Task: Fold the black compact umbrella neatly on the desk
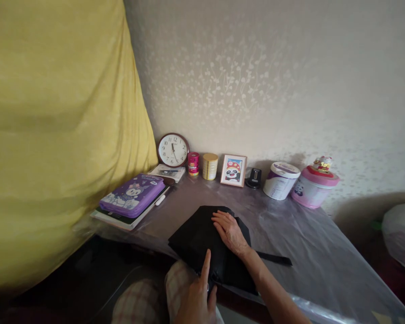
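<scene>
A black folding umbrella (195,229) lies at the table's front edge, its cloth loosely folded and spread flat. Its strap (275,258) sticks out to the right across the table. My left hand (197,297) is closed around the handle end at the bottom, with the index finger stretched along the cloth; most of the handle is hidden by that hand. On top of the black cloth rests my right hand (230,231), palm down with fingers extended.
A purple zip case (133,195) lies on a book at the left, a white pen (160,200) beside it. Along the wall stand a round clock (173,150), a pink can (193,164), a yellow-lidded can (209,166), a picture frame (233,170) and two tubs (281,181).
</scene>
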Demonstrator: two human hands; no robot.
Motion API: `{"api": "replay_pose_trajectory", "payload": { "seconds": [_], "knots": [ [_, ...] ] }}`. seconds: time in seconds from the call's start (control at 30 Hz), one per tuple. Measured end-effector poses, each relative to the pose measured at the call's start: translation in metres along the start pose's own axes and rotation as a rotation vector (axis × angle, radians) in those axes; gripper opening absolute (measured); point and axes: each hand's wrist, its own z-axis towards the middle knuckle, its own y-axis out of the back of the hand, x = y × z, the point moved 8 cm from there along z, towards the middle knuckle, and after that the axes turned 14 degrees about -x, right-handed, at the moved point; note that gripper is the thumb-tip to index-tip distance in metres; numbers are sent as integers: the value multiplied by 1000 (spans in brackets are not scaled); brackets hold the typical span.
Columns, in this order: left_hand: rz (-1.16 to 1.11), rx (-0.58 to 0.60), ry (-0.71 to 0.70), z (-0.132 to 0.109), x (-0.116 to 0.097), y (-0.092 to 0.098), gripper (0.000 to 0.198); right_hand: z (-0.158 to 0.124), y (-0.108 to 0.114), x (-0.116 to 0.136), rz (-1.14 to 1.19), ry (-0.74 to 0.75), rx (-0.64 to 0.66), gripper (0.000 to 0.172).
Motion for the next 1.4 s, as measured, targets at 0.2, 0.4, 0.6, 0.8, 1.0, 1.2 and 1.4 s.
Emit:
{"api": "replay_pose_trajectory", "payload": {
  "seconds": [0.2, 0.4, 0.6, 0.8, 1.0, 1.2, 1.4],
  "knots": [
    [-53, 5, -48, 0, 2, -6, 72, 16, 16, -38, -144, -99, -115, 31],
    [-28, 32, -15, 0, 7, -10, 72, 1, 21, -1, 39, 39, -23, 22],
    [-10, 27, -14, 1, 6, -9, 73, 4, 13, -33, -64, -94, -84, 29],
    [-12, 7, -23, 2, 7, -9, 73, -17, 52, -85, -55, -448, -206, 35],
    [47, -3, -2, 1, 5, -4, 73, -88, 84, -133, 73, -910, -149, 37],
    [-9, -28, -43, 2, 8, -9, 73, -115, 84, -124, 240, -1123, -126, 40],
    [-4, -31, -50, 1, 7, -8, 72, -111, 71, -110, 292, -1134, -59, 43]
  ]
}}
